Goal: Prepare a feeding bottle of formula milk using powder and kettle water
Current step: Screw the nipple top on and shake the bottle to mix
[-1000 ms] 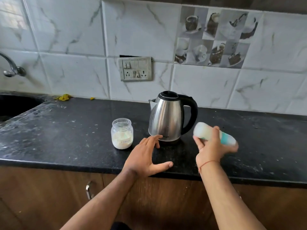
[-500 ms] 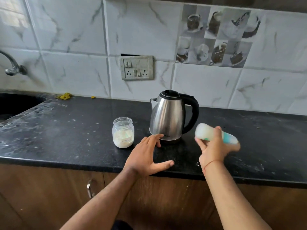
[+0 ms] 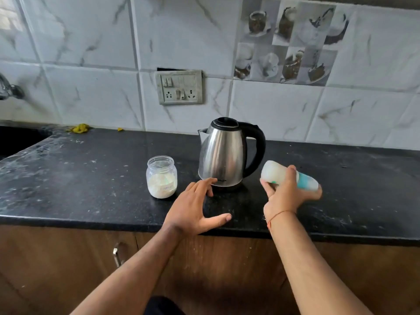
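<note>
The right hand (image 3: 288, 194) grips the feeding bottle (image 3: 288, 176) around its middle and holds it tipped almost on its side above the tabletop (image 3: 91, 178), base pointing left toward the kettle, the teal collar and cap end pointing right. The bottle's body looks milky white — the cap end is blurred, so I can't make out its detail. A thin red thread (image 3: 278, 215) circles that wrist.

The left hand (image 3: 195, 210) rests flat near the front edge of the dark tabletop, fingers relaxed and spread, holding nothing; its fingertips lie just in front of the kettle's base, and whether they touch it I can't tell.

The steel kettle (image 3: 223, 155) stands upright near the middle, black lid closed, spout to the left and black handle to the right. Just to its left stands a small clear jar (image 3: 161, 177) with no lid, partly filled with white powder and bearing a pale label too faint to read.

Behind, on the marbled wall tiles, a switch-and-socket plate (image 3: 179, 87) sits above the kettle. A yellow scrap (image 3: 79, 128) lies at the back left by the sink (image 3: 13, 139), with a tap (image 3: 9, 89) at the far left edge. Below the tabletop are wooden cupboard doors with a metal handle (image 3: 116, 256).
</note>
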